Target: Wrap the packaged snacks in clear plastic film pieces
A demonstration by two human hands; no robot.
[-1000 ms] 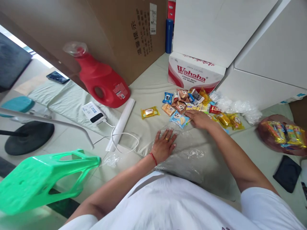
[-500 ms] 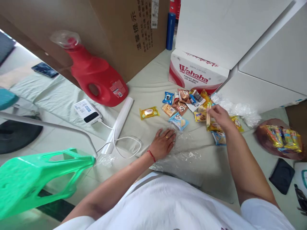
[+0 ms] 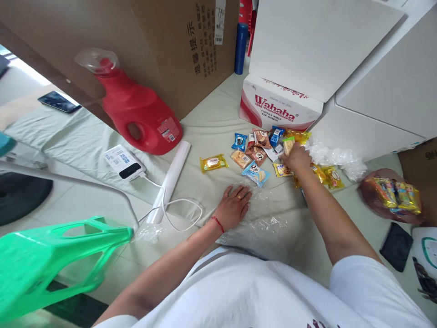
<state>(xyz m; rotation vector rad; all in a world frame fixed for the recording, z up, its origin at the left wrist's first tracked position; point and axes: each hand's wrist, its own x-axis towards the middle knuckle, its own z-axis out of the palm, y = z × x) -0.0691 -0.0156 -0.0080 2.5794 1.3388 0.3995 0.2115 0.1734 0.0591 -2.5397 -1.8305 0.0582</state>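
My left hand [image 3: 233, 205] lies flat with fingers spread on a clear plastic bag [image 3: 269, 225] on the pale sheet. My right hand [image 3: 296, 156] reaches into a pile of small snack packets [image 3: 261, 146] in front of the Wahaha box [image 3: 278, 107]. Its fingers are closed on a pale yellow snack packet [image 3: 288, 145]. A yellow packet [image 3: 213, 162] lies apart to the left of the pile, and a blue packet [image 3: 255, 172] lies just beyond my left hand.
A red detergent jug [image 3: 136, 114] leans at a big cardboard box [image 3: 164, 41]. A power bank [image 3: 123, 161] with white cable, a white roll [image 3: 170, 180], a green stool [image 3: 51, 259], crumpled plastic [image 3: 336, 157], a snack bowl [image 3: 392, 196] and white boxes [image 3: 341, 59] surround me.
My right hand moved from the near edge of the pile out to the right, picked up a packet, then swung back to the pile's far side. The left hand stayed on the bag.
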